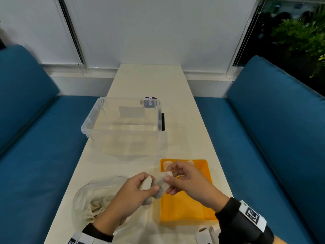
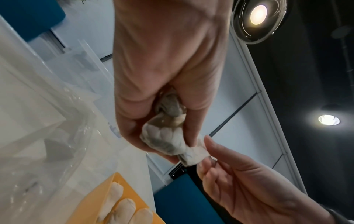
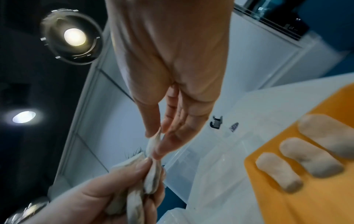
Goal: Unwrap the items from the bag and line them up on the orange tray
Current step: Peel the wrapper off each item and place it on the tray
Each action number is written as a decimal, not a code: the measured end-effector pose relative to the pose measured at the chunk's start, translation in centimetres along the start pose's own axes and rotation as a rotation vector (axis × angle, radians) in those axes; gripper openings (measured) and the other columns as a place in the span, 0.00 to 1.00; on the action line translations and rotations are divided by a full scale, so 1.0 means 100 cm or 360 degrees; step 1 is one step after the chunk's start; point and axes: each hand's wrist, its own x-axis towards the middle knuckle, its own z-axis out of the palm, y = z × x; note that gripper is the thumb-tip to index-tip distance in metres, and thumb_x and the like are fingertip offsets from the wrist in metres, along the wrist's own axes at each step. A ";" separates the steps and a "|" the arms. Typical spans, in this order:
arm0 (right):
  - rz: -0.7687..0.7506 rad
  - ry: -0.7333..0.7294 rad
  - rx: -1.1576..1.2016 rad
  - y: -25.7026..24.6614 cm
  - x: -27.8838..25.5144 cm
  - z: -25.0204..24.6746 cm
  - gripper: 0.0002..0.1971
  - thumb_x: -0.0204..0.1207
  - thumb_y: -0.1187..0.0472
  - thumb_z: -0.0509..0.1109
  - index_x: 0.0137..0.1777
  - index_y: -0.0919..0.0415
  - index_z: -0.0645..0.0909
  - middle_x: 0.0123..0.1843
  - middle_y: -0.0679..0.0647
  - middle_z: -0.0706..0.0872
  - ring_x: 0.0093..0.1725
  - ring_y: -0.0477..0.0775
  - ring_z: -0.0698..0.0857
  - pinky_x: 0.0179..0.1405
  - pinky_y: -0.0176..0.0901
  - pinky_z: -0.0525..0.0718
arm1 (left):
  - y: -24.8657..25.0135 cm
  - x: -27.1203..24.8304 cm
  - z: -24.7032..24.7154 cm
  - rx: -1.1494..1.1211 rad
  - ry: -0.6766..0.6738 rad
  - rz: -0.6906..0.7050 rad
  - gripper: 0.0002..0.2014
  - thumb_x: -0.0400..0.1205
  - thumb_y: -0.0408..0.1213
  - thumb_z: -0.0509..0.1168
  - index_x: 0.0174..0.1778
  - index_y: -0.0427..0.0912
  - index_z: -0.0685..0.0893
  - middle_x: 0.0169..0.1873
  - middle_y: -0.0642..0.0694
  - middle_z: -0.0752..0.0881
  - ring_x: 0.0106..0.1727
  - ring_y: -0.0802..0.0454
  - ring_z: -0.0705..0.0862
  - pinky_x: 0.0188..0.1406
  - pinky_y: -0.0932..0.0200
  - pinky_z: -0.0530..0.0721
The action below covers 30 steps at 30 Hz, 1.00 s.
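Both hands hold one wrapped item (image 1: 161, 184) above the left edge of the orange tray (image 1: 186, 206). My left hand (image 1: 133, 192) grips its body and loose cloth wrapping (image 2: 164, 139). My right hand (image 1: 177, 180) pinches the wrapping's end (image 3: 154, 144) between thumb and fingertips. In the wrist views three unwrapped pale oblong items (image 3: 306, 153) lie side by side in the tray (image 2: 132, 195). The clear plastic bag (image 1: 95, 198) with more cloth-wrapped items lies on the table to the left of the tray, partly under my left forearm.
A large clear plastic tub (image 1: 123, 125) stands on the white table (image 1: 149, 80) beyond the tray and bag. Blue bench seats (image 1: 263, 138) flank the table on both sides. A small white object (image 1: 204, 233) sits at the table's near edge.
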 end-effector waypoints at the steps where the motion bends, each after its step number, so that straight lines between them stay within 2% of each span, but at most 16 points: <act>1: 0.0015 -0.0002 -0.0008 0.003 -0.001 -0.003 0.08 0.77 0.65 0.70 0.53 0.65 0.78 0.42 0.60 0.83 0.32 0.48 0.87 0.32 0.34 0.85 | 0.000 0.001 0.001 -0.0001 -0.0009 0.0013 0.04 0.76 0.33 0.71 0.42 0.40 0.82 0.36 0.48 0.85 0.39 0.54 0.84 0.32 0.65 0.81; 4: -0.0001 0.0043 -0.0263 0.012 -0.003 -0.020 0.03 0.77 0.65 0.70 0.48 0.63 0.81 0.37 0.53 0.83 0.32 0.41 0.83 0.30 0.31 0.80 | 0.000 0.004 0.006 0.0063 -0.0059 0.0003 0.03 0.77 0.37 0.70 0.42 0.44 0.83 0.36 0.54 0.87 0.41 0.53 0.88 0.33 0.64 0.81; 7: -0.0036 0.0171 -0.0660 0.021 0.001 -0.052 0.02 0.77 0.59 0.71 0.44 0.52 0.82 0.37 0.45 0.83 0.34 0.40 0.80 0.33 0.26 0.77 | -0.004 0.006 0.005 0.0128 -0.0052 -0.0081 0.03 0.79 0.40 0.68 0.46 0.47 0.83 0.42 0.48 0.88 0.46 0.50 0.89 0.35 0.64 0.81; 9: 0.0033 0.0265 -0.0968 0.030 0.008 -0.077 0.00 0.78 0.55 0.70 0.46 0.49 0.81 0.40 0.42 0.83 0.38 0.40 0.78 0.36 0.25 0.76 | -0.008 0.006 0.001 0.0122 -0.0006 -0.0137 0.02 0.79 0.39 0.68 0.46 0.46 0.84 0.42 0.45 0.89 0.45 0.51 0.89 0.37 0.61 0.81; 11: 0.0114 0.0305 -0.1165 0.043 0.017 -0.099 0.04 0.78 0.53 0.68 0.49 0.51 0.81 0.44 0.44 0.84 0.41 0.41 0.78 0.38 0.27 0.73 | -0.010 0.004 -0.003 0.0081 0.0041 -0.0183 0.02 0.79 0.37 0.68 0.45 0.46 0.85 0.41 0.44 0.90 0.43 0.51 0.88 0.37 0.60 0.81; 14: 0.0191 0.0344 -0.1239 0.060 0.032 -0.117 0.06 0.79 0.55 0.67 0.52 0.55 0.82 0.45 0.47 0.83 0.46 0.47 0.80 0.39 0.28 0.73 | -0.013 -0.001 -0.008 0.0046 0.0105 -0.0235 0.02 0.80 0.36 0.67 0.45 0.43 0.85 0.42 0.43 0.89 0.41 0.53 0.88 0.36 0.61 0.81; 18: 0.0254 0.0267 -0.1404 0.077 0.049 -0.126 0.09 0.80 0.57 0.67 0.56 0.59 0.82 0.49 0.50 0.82 0.48 0.47 0.78 0.38 0.27 0.71 | -0.017 -0.009 -0.013 0.0006 0.0159 -0.0287 0.03 0.80 0.35 0.67 0.46 0.42 0.85 0.43 0.41 0.90 0.36 0.56 0.86 0.38 0.58 0.80; 21: 0.0344 0.0194 -0.1595 0.087 0.060 -0.127 0.12 0.79 0.53 0.67 0.58 0.58 0.83 0.55 0.54 0.78 0.52 0.49 0.75 0.48 0.34 0.71 | -0.018 -0.013 -0.017 0.0016 0.0166 -0.0333 0.04 0.81 0.35 0.66 0.47 0.41 0.85 0.42 0.43 0.89 0.35 0.56 0.85 0.36 0.61 0.80; 24: 0.0408 0.0265 -0.1685 0.095 0.070 -0.128 0.14 0.79 0.50 0.67 0.58 0.55 0.84 0.53 0.52 0.71 0.52 0.50 0.72 0.52 0.38 0.72 | -0.017 -0.016 -0.019 0.0005 0.0192 -0.0361 0.04 0.81 0.34 0.65 0.48 0.40 0.84 0.42 0.39 0.88 0.36 0.52 0.83 0.35 0.61 0.78; 27: 0.0408 0.0312 -0.1690 0.098 0.078 -0.129 0.14 0.80 0.49 0.65 0.58 0.56 0.85 0.51 0.52 0.70 0.51 0.50 0.72 0.53 0.39 0.75 | -0.019 -0.020 -0.020 0.0030 0.0177 -0.0401 0.04 0.81 0.34 0.66 0.48 0.40 0.85 0.45 0.34 0.88 0.36 0.49 0.79 0.34 0.60 0.78; 30: 0.0375 0.0314 -0.1717 0.100 0.084 -0.130 0.14 0.80 0.49 0.65 0.57 0.56 0.85 0.49 0.51 0.71 0.49 0.50 0.74 0.52 0.39 0.76 | -0.020 -0.021 -0.020 0.0031 0.0171 -0.0427 0.05 0.81 0.35 0.65 0.48 0.41 0.85 0.45 0.36 0.88 0.36 0.50 0.80 0.36 0.60 0.79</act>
